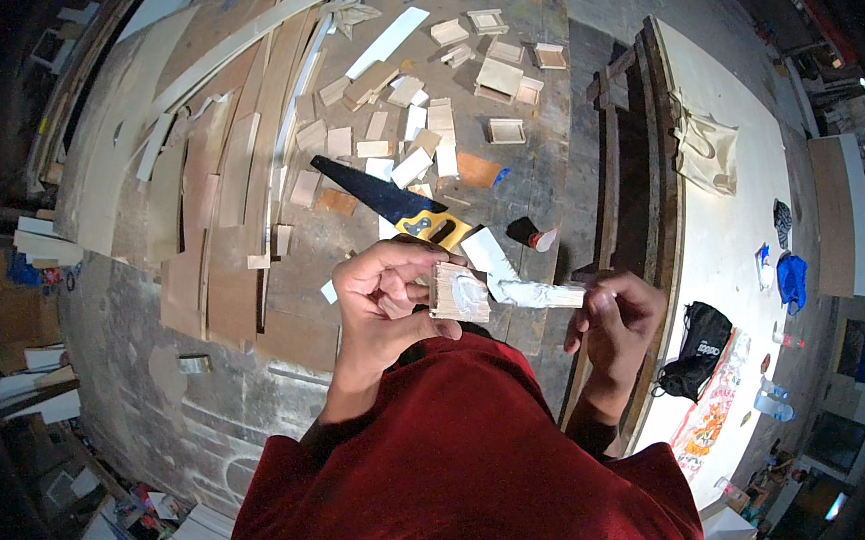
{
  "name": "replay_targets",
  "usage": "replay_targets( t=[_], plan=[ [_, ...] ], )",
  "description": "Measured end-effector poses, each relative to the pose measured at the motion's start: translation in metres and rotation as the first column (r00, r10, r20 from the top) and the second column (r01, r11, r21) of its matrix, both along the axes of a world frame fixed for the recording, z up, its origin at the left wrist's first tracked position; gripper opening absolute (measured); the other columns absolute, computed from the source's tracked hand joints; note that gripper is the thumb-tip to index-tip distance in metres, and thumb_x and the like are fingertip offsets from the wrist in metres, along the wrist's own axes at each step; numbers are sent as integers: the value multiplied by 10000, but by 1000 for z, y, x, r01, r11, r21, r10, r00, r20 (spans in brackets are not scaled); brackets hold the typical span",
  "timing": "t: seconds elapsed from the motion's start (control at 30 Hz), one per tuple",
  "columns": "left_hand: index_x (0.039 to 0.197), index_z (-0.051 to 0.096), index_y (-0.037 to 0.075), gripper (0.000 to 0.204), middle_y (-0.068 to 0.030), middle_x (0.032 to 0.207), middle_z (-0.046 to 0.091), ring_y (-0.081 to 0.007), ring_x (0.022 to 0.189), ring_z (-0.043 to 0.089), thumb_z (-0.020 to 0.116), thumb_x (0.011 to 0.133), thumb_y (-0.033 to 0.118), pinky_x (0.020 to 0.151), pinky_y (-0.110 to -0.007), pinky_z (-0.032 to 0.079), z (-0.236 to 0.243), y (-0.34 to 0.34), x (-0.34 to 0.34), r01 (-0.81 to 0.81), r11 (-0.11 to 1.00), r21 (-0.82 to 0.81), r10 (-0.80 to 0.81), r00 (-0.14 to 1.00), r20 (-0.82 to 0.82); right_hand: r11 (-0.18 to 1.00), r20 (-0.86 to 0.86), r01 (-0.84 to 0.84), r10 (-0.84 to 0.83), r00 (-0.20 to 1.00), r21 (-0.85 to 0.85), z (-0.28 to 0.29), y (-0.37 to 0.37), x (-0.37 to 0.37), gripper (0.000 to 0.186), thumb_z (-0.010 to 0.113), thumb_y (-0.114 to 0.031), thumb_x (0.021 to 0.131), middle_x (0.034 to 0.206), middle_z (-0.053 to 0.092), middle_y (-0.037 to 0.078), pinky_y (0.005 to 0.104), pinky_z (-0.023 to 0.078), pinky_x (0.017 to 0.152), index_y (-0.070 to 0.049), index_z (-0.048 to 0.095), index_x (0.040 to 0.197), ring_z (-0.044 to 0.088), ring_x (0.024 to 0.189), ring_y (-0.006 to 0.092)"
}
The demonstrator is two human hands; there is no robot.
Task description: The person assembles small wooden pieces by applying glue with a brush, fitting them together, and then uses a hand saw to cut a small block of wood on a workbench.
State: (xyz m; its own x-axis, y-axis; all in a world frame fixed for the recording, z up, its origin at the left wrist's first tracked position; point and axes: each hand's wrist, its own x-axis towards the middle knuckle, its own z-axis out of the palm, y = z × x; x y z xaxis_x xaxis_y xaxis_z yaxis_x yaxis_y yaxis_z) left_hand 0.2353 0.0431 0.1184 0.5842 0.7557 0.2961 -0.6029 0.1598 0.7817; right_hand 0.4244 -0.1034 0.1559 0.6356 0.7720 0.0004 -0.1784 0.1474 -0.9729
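Observation:
My left hand (379,294) pinches a small wooden block (459,293) between thumb and fingers. A whitish smear lies on the block's upper face. In my right hand (616,315) the thumb and fingers close on the end of a thin wooden stick (561,299), whose far part is coated in white paste. The stick points left toward the block; whether they touch I cannot tell. Just beyond my hands lies a handsaw (387,199) with a dark blade and a yellow and black handle. A white strip (487,251) lies beside its handle, partly behind the coated stick.
Several small wooden pieces (506,130) and offcuts are scattered over the floor ahead. Long boards and panels (230,174) lie to the left. A pale-topped table (740,218) stands at the right, with a cloth bag (707,150) and a black drawstring bag (697,350) on it.

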Motion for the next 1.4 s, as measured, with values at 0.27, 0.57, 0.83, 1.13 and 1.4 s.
replay_targets(
  t=[0.27, 0.57, 0.83, 1.13, 1.4],
  plan=[
    [1142, 566, -63, 539, -213, 1085, 680, -254, 955, 701, 843, 680, -52, 703, -336, 629, 4, -3, -1, -45, 998, -45, 42, 997, -61, 994, 767, -78, -13, 641, 82, -3, -6, -2, 286, 838, -146, 686, 823, 702, 112, 287, 531, 600, -40, 772, 944, 680, 689, 206],
    [1158, 586, -68, 519, -180, 1080, 685, -229, 952, 696, 841, 709, -23, 630, -271, 611, -4, -7, 3, -45, 996, -77, 44, 999, -4, 988, 613, -36, -62, 788, 147, -21, 5, -1, 192, 815, -71, 739, 866, 695, 124, 259, 504, 590, -24, 769, 919, 669, 731, 179],
    [1156, 595, -59, 519, -189, 1069, 692, -232, 953, 700, 843, 702, -17, 659, -259, 606, -9, -12, 8, -31, 967, -252, 48, 997, 64, 931, 561, -171, -42, 827, 322, -27, 5, 3, 189, 790, -102, 790, 835, 688, 123, 273, 507, 580, -18, 767, 958, 653, 671, 173],
    [1143, 596, -51, 509, -174, 1032, 695, -233, 943, 704, 847, 701, -16, 620, -257, 619, -9, -15, 11, -120, 972, -204, 138, 988, 76, 955, 444, -203, 88, 891, 216, -28, 2, -2, 188, 788, -53, 786, 869, 679, 116, 264, 495, 605, 8, 758, 961, 648, 702, 168],
    [1145, 586, -53, 479, -179, 1003, 694, -236, 907, 709, 828, 734, -10, 602, -264, 622, -10, -17, 9, -130, 963, -237, 153, 985, 81, 982, 387, -141, 82, 919, 128, -34, 3, -8, 177, 762, -8, 793, 907, 675, 167, 281, 497, 591, 14, 753, 968, 647, 673, 183]
  ],
)
